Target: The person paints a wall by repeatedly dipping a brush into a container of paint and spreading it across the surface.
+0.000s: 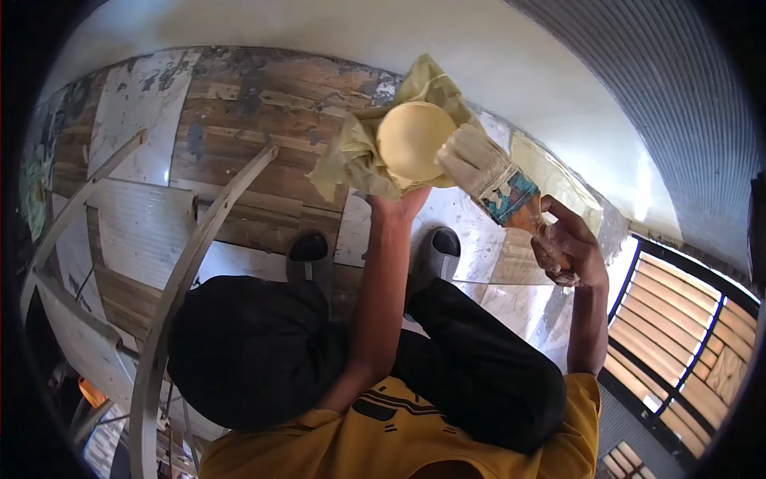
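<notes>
Cupping yellow bowl (411,140) and rag (351,156) from below with left hand (399,206), above shoes (309,247); clutching paintbrush (491,180) in right hand (568,249), bristles at bowl's right edge. Open plank floor (239,104) left.

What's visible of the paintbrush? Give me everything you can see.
The paintbrush is wide and flat, with pale, cream-loaded bristles, a band smeared with teal and white paint, and an orange-brown handle that looks wooden. It is tilted, bristles up-left and handle down-right. The right hand has its grip shut around the handle, hiding the handle's end. The bristle tips meet the edge of the round container of cream paint, which is wrapped in a yellowish bag. Whether the tips dip in cannot be told.
</notes>
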`<action>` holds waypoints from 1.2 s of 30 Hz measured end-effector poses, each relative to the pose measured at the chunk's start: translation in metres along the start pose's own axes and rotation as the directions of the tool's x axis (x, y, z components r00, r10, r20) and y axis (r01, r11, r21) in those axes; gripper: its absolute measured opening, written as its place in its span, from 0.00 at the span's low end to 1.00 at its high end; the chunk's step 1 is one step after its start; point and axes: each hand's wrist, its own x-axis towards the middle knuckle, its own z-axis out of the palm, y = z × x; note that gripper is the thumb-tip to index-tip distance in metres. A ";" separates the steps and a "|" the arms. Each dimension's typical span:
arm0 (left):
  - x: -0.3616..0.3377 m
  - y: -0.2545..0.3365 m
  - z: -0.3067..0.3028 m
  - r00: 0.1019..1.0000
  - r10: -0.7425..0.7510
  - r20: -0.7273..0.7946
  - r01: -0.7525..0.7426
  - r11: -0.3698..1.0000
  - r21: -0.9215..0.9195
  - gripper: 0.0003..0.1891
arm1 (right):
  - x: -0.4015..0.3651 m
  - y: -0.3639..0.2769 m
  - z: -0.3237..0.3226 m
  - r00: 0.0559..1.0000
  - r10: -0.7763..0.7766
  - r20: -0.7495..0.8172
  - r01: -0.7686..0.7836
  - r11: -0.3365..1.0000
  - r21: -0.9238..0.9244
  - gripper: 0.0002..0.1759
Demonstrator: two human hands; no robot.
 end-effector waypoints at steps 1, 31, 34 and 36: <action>0.000 0.001 0.002 1.000 -0.013 -0.008 0.013 1.000 -0.012 0.34 | -0.002 0.011 -0.003 1.000 0.006 -0.018 -0.006 1.000 0.000 0.18; 0.046 -0.010 -0.027 0.998 -0.001 -0.058 0.010 0.988 0.152 0.31 | 0.130 0.117 -0.018 -0.059 -0.991 -0.119 0.544 0.068 -0.836 0.15; 0.045 -0.001 -0.026 0.977 0.101 -0.188 -0.061 0.976 0.208 0.34 | 0.166 0.118 -0.033 -0.217 -0.932 -0.291 0.522 0.141 -0.841 0.17; 0.039 0.011 -0.029 0.970 0.129 -0.206 -0.082 0.972 0.221 0.34 | 0.191 0.109 -0.050 -0.265 -0.931 -0.250 0.433 0.117 -0.894 0.20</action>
